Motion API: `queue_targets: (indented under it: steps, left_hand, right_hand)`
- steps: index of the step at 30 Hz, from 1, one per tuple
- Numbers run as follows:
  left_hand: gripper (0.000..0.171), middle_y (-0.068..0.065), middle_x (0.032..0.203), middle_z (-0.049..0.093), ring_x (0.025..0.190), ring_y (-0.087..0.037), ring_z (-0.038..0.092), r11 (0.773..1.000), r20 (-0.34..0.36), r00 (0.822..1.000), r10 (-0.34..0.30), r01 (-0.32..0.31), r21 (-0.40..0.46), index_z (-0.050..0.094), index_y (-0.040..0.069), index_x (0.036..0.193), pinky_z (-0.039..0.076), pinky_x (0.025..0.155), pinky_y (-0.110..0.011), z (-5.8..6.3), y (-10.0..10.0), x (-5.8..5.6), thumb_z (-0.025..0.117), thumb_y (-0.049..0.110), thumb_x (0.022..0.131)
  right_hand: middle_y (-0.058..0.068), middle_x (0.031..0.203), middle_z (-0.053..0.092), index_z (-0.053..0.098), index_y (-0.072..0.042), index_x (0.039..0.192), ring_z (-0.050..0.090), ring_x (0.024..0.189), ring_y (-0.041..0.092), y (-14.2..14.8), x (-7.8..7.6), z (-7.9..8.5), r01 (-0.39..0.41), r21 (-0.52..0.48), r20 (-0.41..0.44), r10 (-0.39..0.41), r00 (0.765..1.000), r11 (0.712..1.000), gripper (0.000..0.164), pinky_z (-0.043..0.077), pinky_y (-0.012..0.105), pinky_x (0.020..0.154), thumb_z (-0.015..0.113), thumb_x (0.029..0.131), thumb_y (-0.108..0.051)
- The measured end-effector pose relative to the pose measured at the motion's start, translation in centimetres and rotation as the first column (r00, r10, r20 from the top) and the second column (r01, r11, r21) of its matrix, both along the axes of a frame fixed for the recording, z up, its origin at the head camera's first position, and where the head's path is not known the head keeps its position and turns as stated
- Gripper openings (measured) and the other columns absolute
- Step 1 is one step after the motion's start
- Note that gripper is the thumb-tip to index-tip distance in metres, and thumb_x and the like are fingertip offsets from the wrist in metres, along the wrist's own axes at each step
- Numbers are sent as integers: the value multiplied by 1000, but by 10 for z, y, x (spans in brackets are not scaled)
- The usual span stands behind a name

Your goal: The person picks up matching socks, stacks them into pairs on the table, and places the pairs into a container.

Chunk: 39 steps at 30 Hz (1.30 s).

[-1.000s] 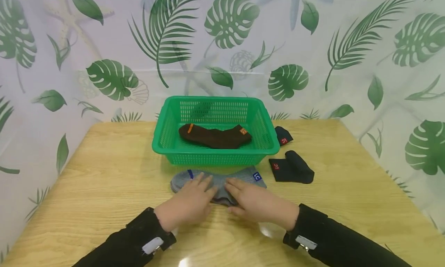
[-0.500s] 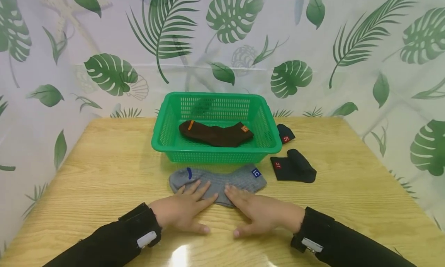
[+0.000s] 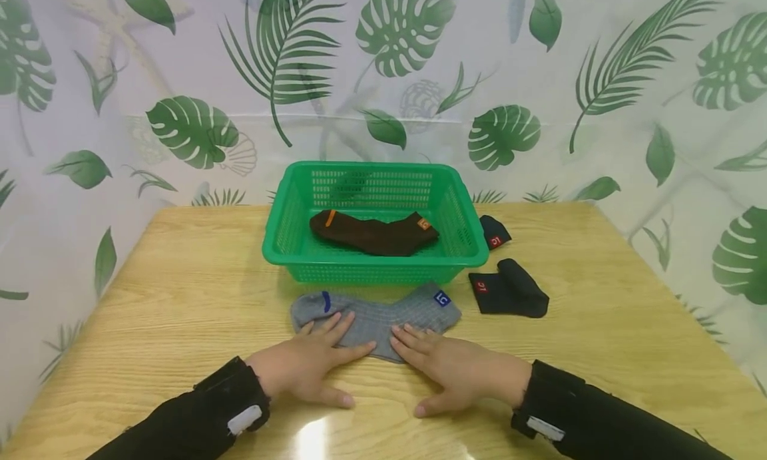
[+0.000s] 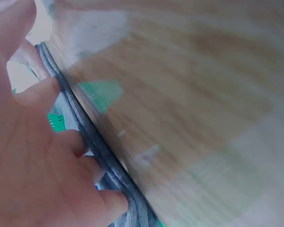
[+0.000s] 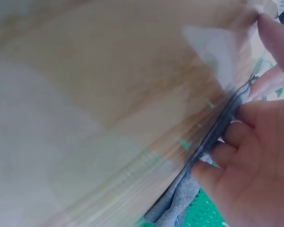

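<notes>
Grey socks (image 3: 383, 313) with a blue toe stripe and a blue label lie flat, stacked on the table in front of the basket. On their near side toward the toe, my left hand (image 3: 308, 363) rests with fingers spread and straight. My right hand (image 3: 458, 370) lies closer to the cuff end, its fingertips on the fabric. Both thumbs are held away from the socks, near the table. In the left wrist view the layered edge of the socks (image 4: 97, 142) runs under the fingers. A similar edge of the socks (image 5: 213, 137) appears in the right wrist view.
A green basket (image 3: 374, 260) stands behind the socks and holds a brown sock (image 3: 374, 235) with orange marks. To its right lies a folded black sock (image 3: 509, 290) with a red label. Another dark sock (image 3: 494, 232) is partly hidden behind the basket. A leaf-patterned cloth hangs at the back.
Both hands have spread apart and flattened, thumbs moving out toward the near edge. The bunched near edge of the grey socks now lies smoother. Little differs from half a second ago.
</notes>
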State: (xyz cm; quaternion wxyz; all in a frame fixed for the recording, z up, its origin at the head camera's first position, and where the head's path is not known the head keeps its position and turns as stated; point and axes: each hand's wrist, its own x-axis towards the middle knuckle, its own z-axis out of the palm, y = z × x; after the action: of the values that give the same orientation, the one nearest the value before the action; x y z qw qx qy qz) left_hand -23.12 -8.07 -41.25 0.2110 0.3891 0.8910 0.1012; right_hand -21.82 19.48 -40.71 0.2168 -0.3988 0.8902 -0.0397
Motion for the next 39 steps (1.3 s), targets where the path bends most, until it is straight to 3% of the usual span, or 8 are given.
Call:
queue_targets:
  steps: [6, 10, 13, 19, 26, 33, 36, 39]
  left_hand:
    - [85, -18, 161, 1, 147, -38, 1, 998, 10, 1000, 8, -7, -55, 26, 33, 154, 10, 113, -63, 2, 5, 1, 60, 66, 84]
    - [89, -20, 160, 2, 147, -37, 1, 992, 43, 998, 34, -28, -125, 24, 30, 155, 12, 115, -58, 9, 12, -3, 60, 66, 83]
    - [86, -24, 158, 12, 146, -39, 11, 991, 27, 998, 49, -45, -124, 30, 21, 154, 19, 115, -54, 17, 16, -10, 62, 61, 85]
    - [83, -25, 157, 18, 145, -42, 12, 992, -134, 990, 34, -50, -114, 36, 13, 151, 17, 116, -52, 19, 0, -17, 61, 59, 88]
    - [91, -29, 157, 2, 146, -43, 1, 994, -48, 997, 52, -57, -98, 26, 25, 155, 18, 113, -59, 8, -30, -13, 65, 62, 83]
    - [90, -30, 157, -4, 146, -43, -4, 997, -74, 997, 14, -19, -78, 20, 27, 157, 15, 106, -72, 3, -40, -6, 55, 69, 85]
    - [92, -30, 157, -5, 146, -43, -5, 994, -43, 999, 33, -37, -103, 20, 25, 157, 13, 106, -72, 6, -38, -5, 54, 71, 84]
    - [93, -29, 157, 6, 146, -42, 4, 984, -6, 995, 98, -98, -149, 25, 20, 156, 16, 109, -69, 15, -27, -11, 55, 71, 84]
  right_hand:
    - [17, 161, 8, 21, -7, 155, 12, 147, 32, -1, 3, 0, 16, 25, -29, -15, 999, 1000, 94, 25, 46, 115, 60, 88, -60]
    - [15, 161, 6, 20, -7, 155, 8, 148, 31, -3, -4, 3, 58, 14, 57, -59, 997, 998, 95, 24, 46, 115, 59, 88, -62]
    - [13, 162, 7, 19, -7, 156, 8, 148, 30, -2, -13, 7, 87, 0, 70, -87, 994, 996, 96, 23, 47, 116, 58, 88, -62]
    - [25, 158, 14, 25, 3, 152, 12, 145, 43, 17, -22, 10, 119, -28, -129, -122, 984, 993, 94, 23, 54, 114, 59, 89, -59]
    - [25, 159, 3, 19, -6, 155, 2, 146, 43, 35, -18, 5, 129, 49, -75, -125, 989, 990, 102, 21, 59, 112, 50, 84, -74]
    - [20, 161, -1, 15, -12, 157, 0, 146, 42, 42, -16, 2, 133, 93, -107, -123, 987, 987, 101, 17, 63, 112, 44, 85, -77]
    - [20, 161, 4, 19, -11, 156, 2, 146, 41, 39, -17, 8, 159, 111, -80, -151, 985, 981, 98, 11, 63, 113, 43, 86, -75]
    - [20, 159, 18, 30, -7, 153, 10, 146, 41, 29, -22, 16, 182, 109, -91, -173, 981, 977, 91, 11, 64, 113, 46, 89, -70]
